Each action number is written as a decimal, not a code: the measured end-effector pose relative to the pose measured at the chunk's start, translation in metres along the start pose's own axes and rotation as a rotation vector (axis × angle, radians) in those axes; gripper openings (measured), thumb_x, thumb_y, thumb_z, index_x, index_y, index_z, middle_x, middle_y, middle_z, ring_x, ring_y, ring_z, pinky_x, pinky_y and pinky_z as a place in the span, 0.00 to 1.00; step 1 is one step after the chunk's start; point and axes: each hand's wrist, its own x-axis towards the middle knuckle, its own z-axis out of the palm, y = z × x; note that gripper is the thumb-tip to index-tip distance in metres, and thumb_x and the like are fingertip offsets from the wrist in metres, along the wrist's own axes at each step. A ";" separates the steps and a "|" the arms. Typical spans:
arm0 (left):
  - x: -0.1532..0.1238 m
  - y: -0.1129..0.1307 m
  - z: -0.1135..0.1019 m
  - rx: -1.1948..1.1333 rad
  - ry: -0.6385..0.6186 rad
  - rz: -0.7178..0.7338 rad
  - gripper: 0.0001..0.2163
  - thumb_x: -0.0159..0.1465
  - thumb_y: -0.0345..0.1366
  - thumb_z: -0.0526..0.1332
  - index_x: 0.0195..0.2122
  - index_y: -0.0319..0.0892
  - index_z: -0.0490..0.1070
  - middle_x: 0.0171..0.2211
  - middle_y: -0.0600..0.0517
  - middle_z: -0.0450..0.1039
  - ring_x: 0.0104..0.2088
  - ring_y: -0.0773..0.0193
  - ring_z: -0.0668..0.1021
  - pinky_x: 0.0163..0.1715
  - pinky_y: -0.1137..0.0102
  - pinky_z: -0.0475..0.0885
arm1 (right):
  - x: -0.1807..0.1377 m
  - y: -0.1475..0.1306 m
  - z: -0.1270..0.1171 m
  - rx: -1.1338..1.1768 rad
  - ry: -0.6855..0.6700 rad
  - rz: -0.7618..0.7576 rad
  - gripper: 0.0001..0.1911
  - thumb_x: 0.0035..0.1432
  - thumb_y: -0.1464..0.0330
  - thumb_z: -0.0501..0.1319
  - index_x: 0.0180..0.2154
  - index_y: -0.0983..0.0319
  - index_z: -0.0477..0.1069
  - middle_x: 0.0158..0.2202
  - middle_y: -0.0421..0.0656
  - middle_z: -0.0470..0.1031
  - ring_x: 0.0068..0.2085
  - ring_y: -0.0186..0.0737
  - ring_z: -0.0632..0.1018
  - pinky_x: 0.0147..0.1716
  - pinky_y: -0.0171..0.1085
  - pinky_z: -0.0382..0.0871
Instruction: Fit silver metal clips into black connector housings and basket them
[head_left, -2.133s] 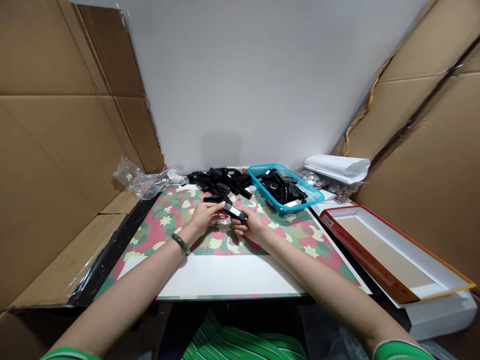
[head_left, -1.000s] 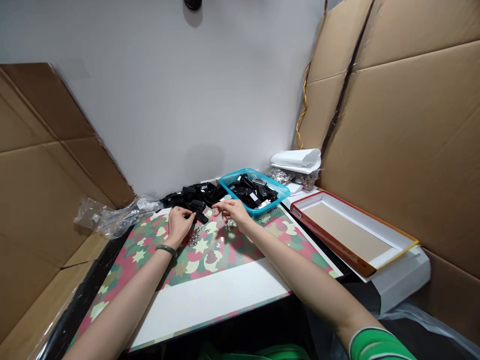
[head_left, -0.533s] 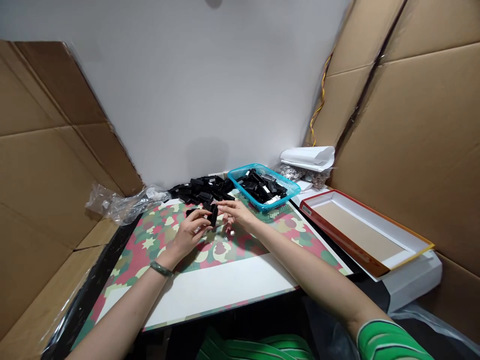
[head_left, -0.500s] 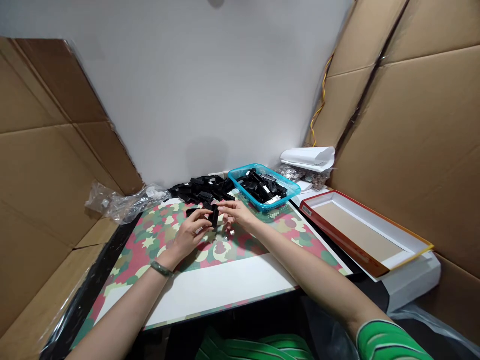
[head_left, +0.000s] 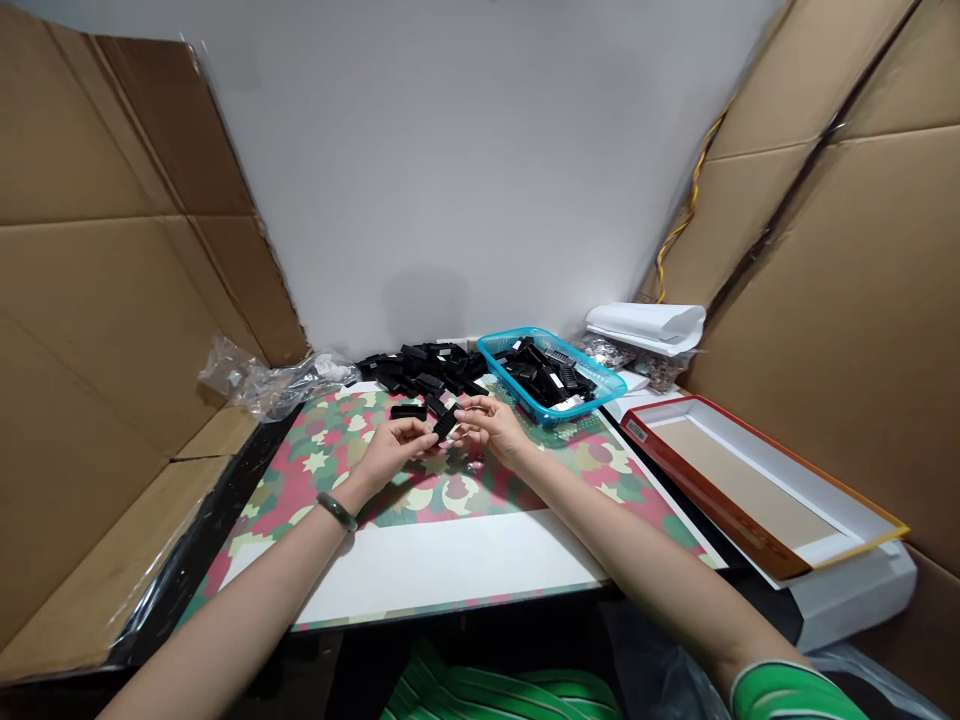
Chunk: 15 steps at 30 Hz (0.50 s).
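A small black plastic piece (head_left: 445, 424) is held tilted between both hands above the camouflage-patterned sheet (head_left: 315, 462). My left hand (head_left: 390, 452) pinches its lower left end between thumb and fingers; a dark green bangle circles that wrist. At the upper right end, the fingertips of my right hand (head_left: 495, 430) are closed on the same piece. Small clear bits (head_left: 475, 464) lie on the sheet just below my right hand, too small to name. Another black piece (head_left: 409, 411) rests behind my left hand. What exact kind of part the pieces are, I cannot tell.
A heap of black pieces (head_left: 420, 368) lies by the wall. To its right stands a blue basket (head_left: 615, 386) of similar pieces. A red-edged box lid (head_left: 720, 510) sits at right, crumpled clear plastic (head_left: 270, 385) at left. Cardboard panels (head_left: 112, 300) flank both sides.
The view has shifted, so everything sits further right. The black piece has gone from nearly upright to tilted, showing its ridged face, with both hands still on it.
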 end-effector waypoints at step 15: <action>-0.002 -0.008 0.003 -0.706 -0.326 -0.374 0.13 0.69 0.33 0.54 0.38 0.31 0.76 0.33 0.41 0.79 0.31 0.61 0.83 0.34 0.70 0.78 | -0.006 -0.001 0.007 -0.073 -0.042 0.032 0.21 0.43 0.54 0.73 0.26 0.64 0.71 0.19 0.34 0.69 0.15 0.26 0.67 0.15 0.29 0.60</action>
